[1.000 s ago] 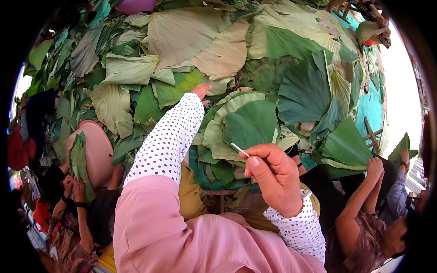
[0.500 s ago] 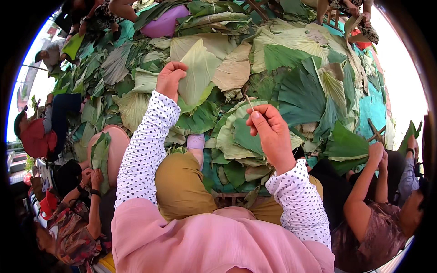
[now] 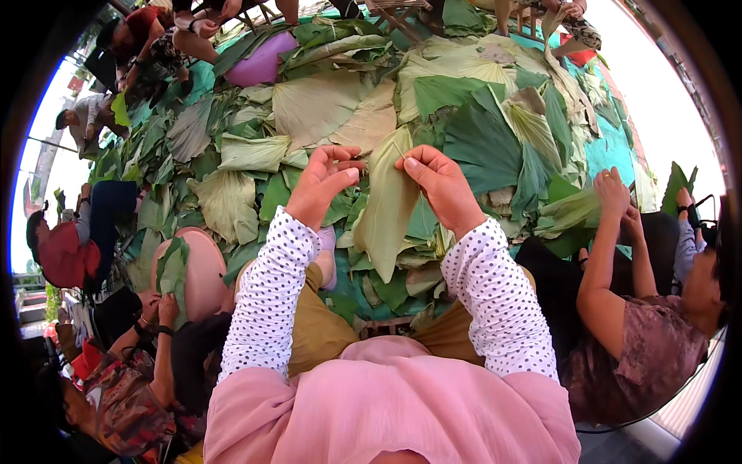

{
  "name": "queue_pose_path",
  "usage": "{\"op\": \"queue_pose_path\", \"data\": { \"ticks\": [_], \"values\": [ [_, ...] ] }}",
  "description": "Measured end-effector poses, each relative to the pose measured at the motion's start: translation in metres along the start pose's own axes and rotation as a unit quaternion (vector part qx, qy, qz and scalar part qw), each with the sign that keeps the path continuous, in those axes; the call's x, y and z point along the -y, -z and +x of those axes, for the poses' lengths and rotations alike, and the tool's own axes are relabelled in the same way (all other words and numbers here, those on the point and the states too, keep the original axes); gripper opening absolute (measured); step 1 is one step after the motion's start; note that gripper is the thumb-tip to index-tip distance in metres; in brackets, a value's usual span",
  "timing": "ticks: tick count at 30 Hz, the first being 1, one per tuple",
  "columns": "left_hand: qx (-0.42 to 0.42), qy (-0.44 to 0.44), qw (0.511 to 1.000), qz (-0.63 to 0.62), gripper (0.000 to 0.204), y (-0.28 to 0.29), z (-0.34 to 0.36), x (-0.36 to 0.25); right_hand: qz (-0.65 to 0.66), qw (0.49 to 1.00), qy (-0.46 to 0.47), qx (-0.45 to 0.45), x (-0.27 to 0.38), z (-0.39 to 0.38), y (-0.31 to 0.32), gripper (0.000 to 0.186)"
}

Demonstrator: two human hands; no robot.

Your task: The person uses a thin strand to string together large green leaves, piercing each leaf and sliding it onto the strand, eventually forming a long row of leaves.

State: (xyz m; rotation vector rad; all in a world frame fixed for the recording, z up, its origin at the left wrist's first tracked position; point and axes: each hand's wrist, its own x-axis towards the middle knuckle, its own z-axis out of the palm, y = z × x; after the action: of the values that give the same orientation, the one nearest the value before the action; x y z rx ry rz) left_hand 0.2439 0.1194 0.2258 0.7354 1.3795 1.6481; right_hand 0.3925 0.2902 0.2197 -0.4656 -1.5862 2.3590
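My right hand pinches the top of a pale olive-green folded leaf, which hangs pointed downward in front of the pile. A thin pale sliver shows at those fingertips; whether it is the stick is unclear. My left hand is just left of the leaf, fingers loosely bent and apart, with nothing visible in them. Below and behind both lies a heap of dried and green leaves.
A pink basin with a co-worker's hands and leaf is at left. Another co-worker's hands are at right. A purple container, wooden stools and more people line the far edge.
The pale leaf that my left hand lifted has come to the centre and hangs from my right fingers. Both hands drew closer together; my left hand moved down and right and released it.
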Motion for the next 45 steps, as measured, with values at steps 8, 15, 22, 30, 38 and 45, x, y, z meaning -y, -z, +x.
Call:
{"op": "queue_pose_path", "data": {
  "ticks": [8,15,22,30,38,45],
  "values": [
    [-0.057,0.066,0.996,0.024,0.024,-0.001,0.020,0.006,-0.203,0.978,0.040,0.006,-0.016,0.004,-0.008,0.011],
    [-0.116,-0.053,0.983,0.129,0.021,0.011,0.025,0.021,-0.291,0.944,0.123,-0.093,-0.010,0.008,-0.018,0.011],
    [-0.097,-0.054,0.979,0.172,0.023,0.006,0.021,0.023,-0.314,0.938,0.127,-0.076,-0.016,0.012,-0.024,0.012],
    [-0.063,-0.055,0.981,0.173,0.029,-0.003,0.018,0.024,-0.341,0.924,0.138,-0.106,-0.019,0.011,-0.025,0.016],
    [-0.082,-0.057,0.976,0.191,0.031,-0.009,0.016,0.023,-0.369,0.917,0.107,-0.103,-0.018,0.009,-0.022,0.014],
    [-0.074,-0.079,0.966,0.233,0.029,-0.013,0.015,0.025,-0.363,0.917,0.123,-0.114,-0.020,0.011,-0.023,0.017]
  ]
}}
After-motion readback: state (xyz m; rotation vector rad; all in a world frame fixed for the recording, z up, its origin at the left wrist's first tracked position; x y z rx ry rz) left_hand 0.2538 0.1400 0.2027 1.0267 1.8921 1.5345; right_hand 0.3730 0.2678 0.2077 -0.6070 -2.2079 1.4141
